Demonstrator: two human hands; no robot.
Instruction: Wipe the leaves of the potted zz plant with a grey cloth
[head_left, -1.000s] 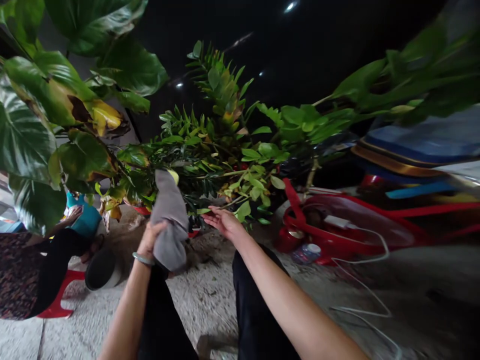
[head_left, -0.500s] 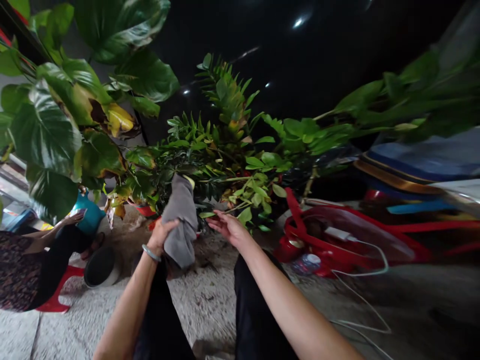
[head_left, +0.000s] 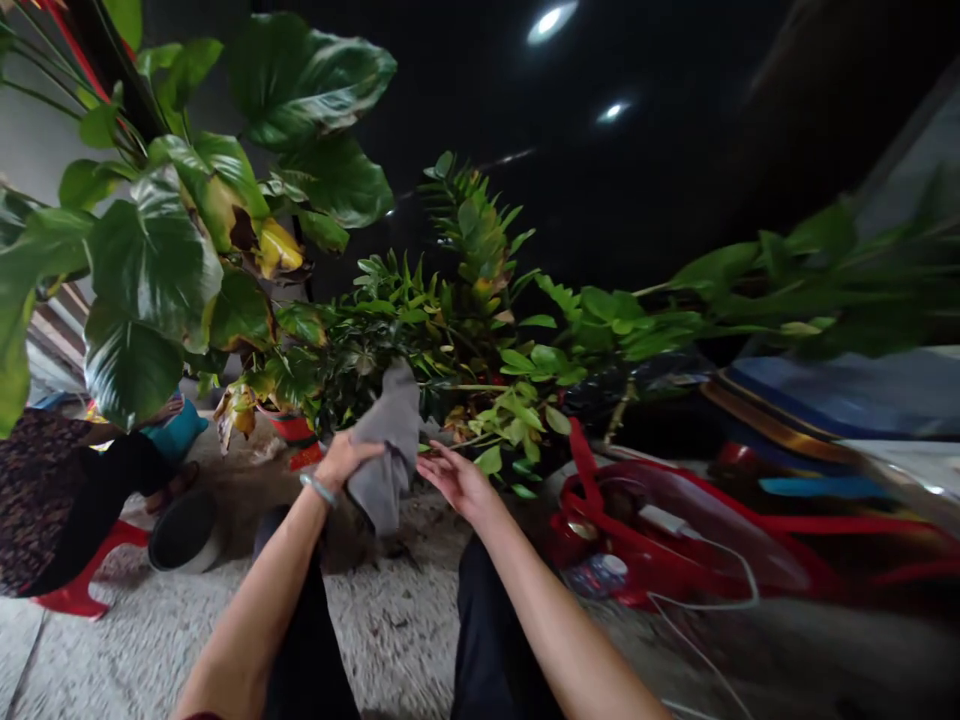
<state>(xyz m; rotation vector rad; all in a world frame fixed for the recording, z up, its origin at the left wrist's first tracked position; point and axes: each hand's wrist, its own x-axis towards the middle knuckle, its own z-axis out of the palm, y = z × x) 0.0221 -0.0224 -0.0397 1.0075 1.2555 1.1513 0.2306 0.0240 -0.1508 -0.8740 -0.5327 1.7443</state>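
Note:
A grey cloth (head_left: 390,450) hangs in front of the plants, gripped by my left hand (head_left: 347,462), which wears a pale bracelet on its wrist. Just right of the cloth, my right hand (head_left: 461,484) is turned partly upward with its fingers apart, close to the cloth's edge and the low stems. Behind both hands stand leafy green plants (head_left: 469,260), some leaves yellowed. A small-leaved branch (head_left: 517,410) spreads to the right of the cloth.
A seated person (head_left: 45,490) is at the left on a red stool (head_left: 97,575), beside a dark bucket (head_left: 185,532). A red bag (head_left: 637,560) with a white cable lies to the right. Large leaves (head_left: 154,260) overhang at upper left.
The view has shifted, so the plants sit further right and lower. The grey cloth has changed shape, its lower end now narrower; my left hand still grips it. My right hand remains beside the cloth.

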